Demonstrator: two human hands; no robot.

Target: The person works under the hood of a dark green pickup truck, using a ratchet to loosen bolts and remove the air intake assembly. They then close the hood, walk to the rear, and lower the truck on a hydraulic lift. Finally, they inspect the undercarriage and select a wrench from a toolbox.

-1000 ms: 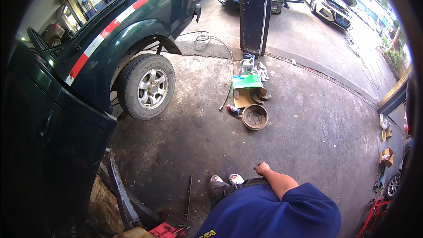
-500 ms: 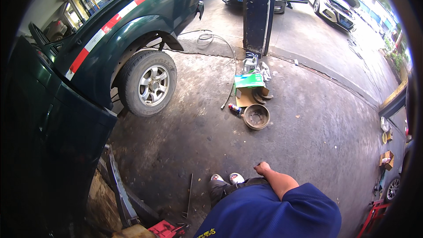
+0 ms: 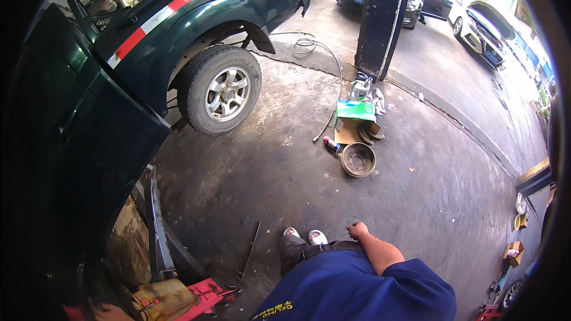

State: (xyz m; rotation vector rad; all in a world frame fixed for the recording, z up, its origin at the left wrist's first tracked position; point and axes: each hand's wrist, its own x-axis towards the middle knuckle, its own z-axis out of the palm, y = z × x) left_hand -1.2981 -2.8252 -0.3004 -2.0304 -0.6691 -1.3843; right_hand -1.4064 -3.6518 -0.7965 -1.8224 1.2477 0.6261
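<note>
My right hand [image 3: 357,230] hangs at my side, just in front of the dark trousers, with its fingers curled closed. What they hold, if anything, is hidden. My left hand does not show. A bare stretch of floor lies between the right hand and a rusty brake drum [image 3: 358,160], the nearest of several parts. Behind the drum lies an open green and brown cardboard box [image 3: 355,110], with curved brake shoes [image 3: 370,134] at its mouth. A spray can [image 3: 331,144] rests on its side beside the box.
A dark green pickup [image 3: 232,21] with its rear wheel [image 3: 228,93] stands at left. Ahead rises a dark pillar [image 3: 383,24], with an air hose [image 3: 338,77] on the floor nearby. A thin metal bar [image 3: 251,251] and a red tool [image 3: 208,295] lie at lower left.
The view has shifted, so the truck, drum and box appear farther right. More of the red and yellowish things at lower left shows. My right hand still hangs with curled fingers.
</note>
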